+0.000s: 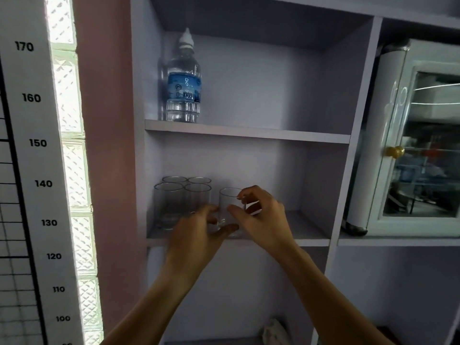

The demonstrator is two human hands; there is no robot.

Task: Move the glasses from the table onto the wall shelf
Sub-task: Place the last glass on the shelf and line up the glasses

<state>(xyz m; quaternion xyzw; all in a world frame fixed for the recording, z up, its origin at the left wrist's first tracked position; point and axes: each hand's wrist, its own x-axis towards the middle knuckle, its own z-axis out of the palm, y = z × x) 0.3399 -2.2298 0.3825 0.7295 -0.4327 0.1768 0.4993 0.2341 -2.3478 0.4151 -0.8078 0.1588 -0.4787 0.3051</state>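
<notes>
At frame centre, on the pale lilac shelf (308, 239), a clear cylindrical glass (230, 199) is grasped by the left hand (196, 235) and right hand (263, 217); it should be set down gently beside the four clear tumblers (174, 202).

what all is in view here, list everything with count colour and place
glasses: four, clear, two-by-two cluster at left of lower shelf
glass in hand: one, clear, lower shelf, right of the cluster
water bottle: one, clear with blue label and white cap, left of upper shelf
wall shelf: one, pale lilac, centre
cabinet: one, white with glass door and gold knob, right
height chart: one, white with black numbers, far left
glass blocks: one column, lit, beside the chart
left hand: fingers at the glass base
right hand: grip on the glass in hand
</notes>
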